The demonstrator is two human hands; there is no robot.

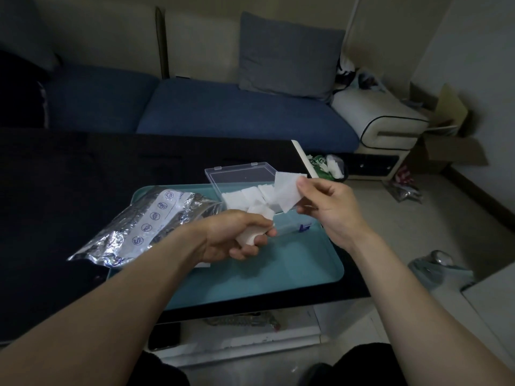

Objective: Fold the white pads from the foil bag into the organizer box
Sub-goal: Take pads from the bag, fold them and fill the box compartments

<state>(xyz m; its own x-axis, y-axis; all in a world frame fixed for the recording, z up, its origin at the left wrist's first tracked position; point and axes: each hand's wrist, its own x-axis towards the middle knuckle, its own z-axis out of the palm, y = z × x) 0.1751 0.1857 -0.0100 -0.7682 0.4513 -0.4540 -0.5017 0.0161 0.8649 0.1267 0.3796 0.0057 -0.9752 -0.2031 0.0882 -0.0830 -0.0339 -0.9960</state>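
Holding a single white pad [288, 190] up by its right edge, the right hand [331, 207] pinched it between thumb and fingertips just above the organizer box [239, 174], and the pad hung flat and unfolded, a thin, limp square with soft edges. The left hand [237, 238], just in front of the box, was curled around a small stack of pads [250, 235], so more were waiting their turn. Inside the box a good few folded pads [245, 197] already lay in a loose jumble, so by my reading the job was well under way but not finished. The foil bag [145, 221] lay crumpled to the left of the box, half on the teal tray [278, 274] the box stood on; what remained inside it could not be seen.
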